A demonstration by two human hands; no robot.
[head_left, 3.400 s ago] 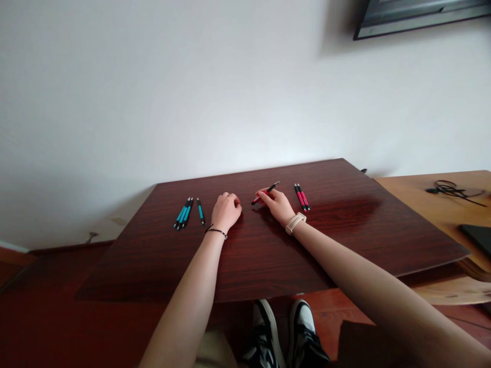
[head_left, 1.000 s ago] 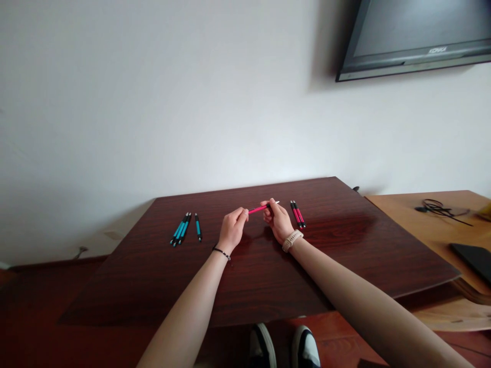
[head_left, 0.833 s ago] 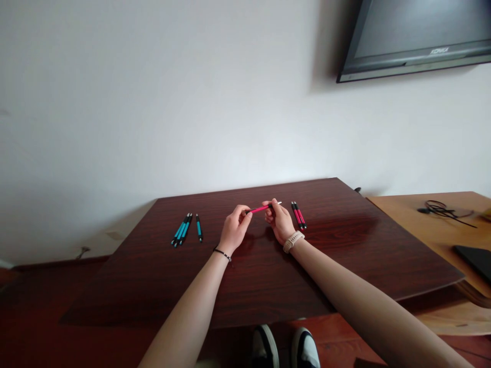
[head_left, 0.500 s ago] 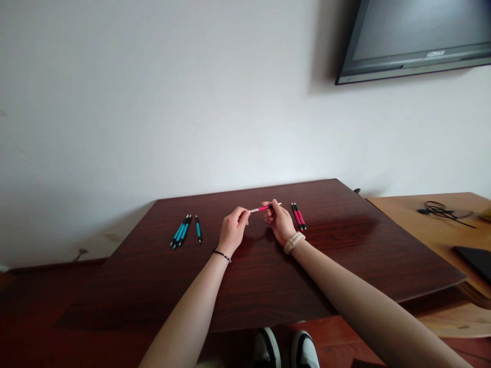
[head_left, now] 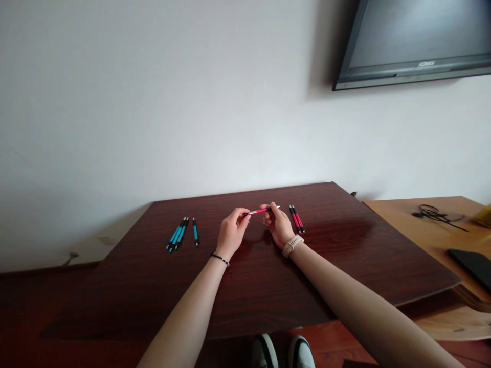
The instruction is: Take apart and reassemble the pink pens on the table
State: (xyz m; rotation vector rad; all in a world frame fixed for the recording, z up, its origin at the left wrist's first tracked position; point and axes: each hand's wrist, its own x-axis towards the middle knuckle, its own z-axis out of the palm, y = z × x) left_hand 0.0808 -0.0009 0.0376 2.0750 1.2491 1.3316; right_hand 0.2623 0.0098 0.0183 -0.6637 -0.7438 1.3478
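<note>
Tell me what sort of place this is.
Perhaps a home or small office: a flat screen on the pale wall, a dark wood-grained table, and a lighter wooden surface beside it.

This is an indoor room, a home or a small office; which of the two cannot be told. A flat television (head_left: 416,38) hangs on the pale wall (head_left: 192,102) at the upper right, a dark wood-grain table (head_left: 345,245) fills the lower middle, and a lighter wooden surface (head_left: 399,208) holding a black cable (head_left: 437,213) stands at the right edge.

Pale wall (head_left: 192,102) with dark television (head_left: 418,41), wooden desk (head_left: 425,240), reddish floor (head_left: 330,345)
</note>
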